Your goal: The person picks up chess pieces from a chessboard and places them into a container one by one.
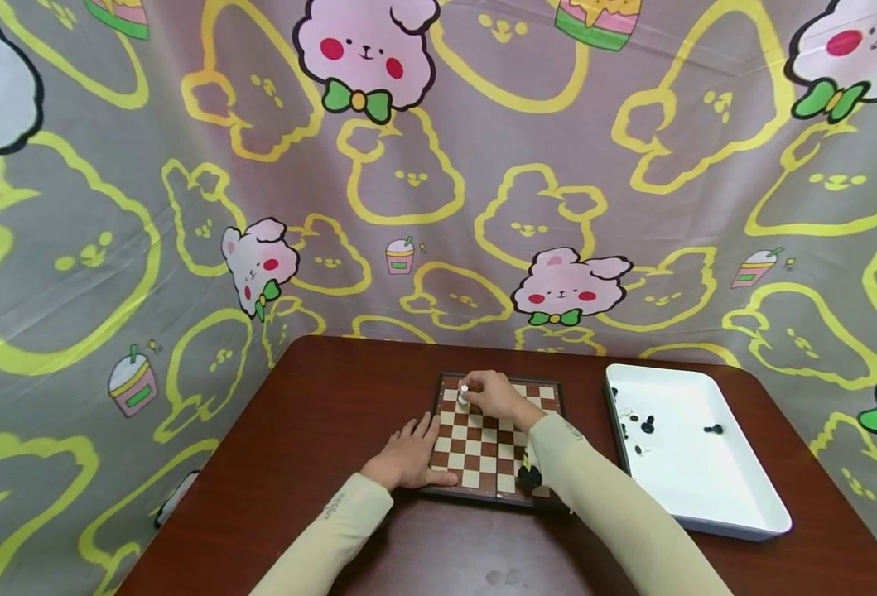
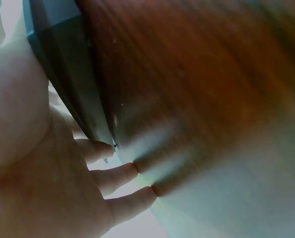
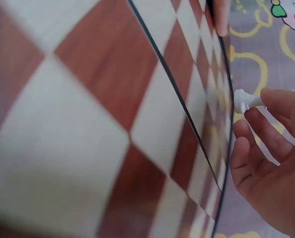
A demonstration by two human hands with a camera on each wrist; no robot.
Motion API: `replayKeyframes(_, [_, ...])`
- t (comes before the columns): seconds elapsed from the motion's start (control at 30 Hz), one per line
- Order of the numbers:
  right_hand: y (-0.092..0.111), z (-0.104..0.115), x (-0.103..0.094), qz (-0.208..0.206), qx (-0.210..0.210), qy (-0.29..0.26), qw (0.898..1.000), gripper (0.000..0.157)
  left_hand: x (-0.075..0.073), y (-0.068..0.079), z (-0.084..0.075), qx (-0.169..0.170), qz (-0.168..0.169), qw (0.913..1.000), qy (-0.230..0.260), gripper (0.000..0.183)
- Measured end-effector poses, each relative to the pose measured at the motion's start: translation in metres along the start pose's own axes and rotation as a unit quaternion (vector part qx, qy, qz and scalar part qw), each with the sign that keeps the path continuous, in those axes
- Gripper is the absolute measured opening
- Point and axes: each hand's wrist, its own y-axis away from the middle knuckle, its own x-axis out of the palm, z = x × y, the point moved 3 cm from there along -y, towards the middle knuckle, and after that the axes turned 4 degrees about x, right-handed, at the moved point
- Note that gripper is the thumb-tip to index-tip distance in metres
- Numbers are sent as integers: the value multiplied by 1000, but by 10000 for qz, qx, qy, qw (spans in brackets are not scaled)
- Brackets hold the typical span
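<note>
Near the far left corner of a brown-and-cream chessboard (image 1: 475,455), my right hand (image 1: 493,396) pinches a small white chess piece (image 1: 464,397) between thumb and fingers. In the right wrist view, the piece's wide end (image 3: 242,101) sits right at the board's surface, the thumb and a finger gripping its narrower part. My left hand (image 1: 407,460) lies at the board's left side, fingers spread and thumb reaching over the near left corner. In the left wrist view, its extended fingers (image 2: 125,206) reach along the board's dark side (image 2: 70,74).
Right of the board stands a white tray (image 1: 706,488), with black chess pieces (image 1: 648,425) and several small pieces lying along its left side. A small black device (image 1: 530,477) hangs under the right wrist. A patterned cloth (image 1: 423,248) rises behind the brown table (image 1: 319,414).
</note>
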Motion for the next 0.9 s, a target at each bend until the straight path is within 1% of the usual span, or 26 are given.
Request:
replayKeyframes(0.13, [9,-1,-13,7,20,-2,10000,21,0,1,1,16,-15,10000,36,109])
replayKeyframes(0.33, [28,0,-35,-152,-129,83,9998,14,1,0,2,40,-19,10000,47,110])
replayKeyframes(0.47, [41,1,-48,-189,-119,23,9997,16,1,0,3,75,-68,9999,45,111])
replayKeyframes(0.67, [59,-6,-69,-337,-196,233,9990,12,1,1,2,130,-104,9998,49,110])
replayKeyframes(0.9, [79,-13,-93,-487,-87,338,9982,13,-1,2,1,158,-125,9998,67,109])
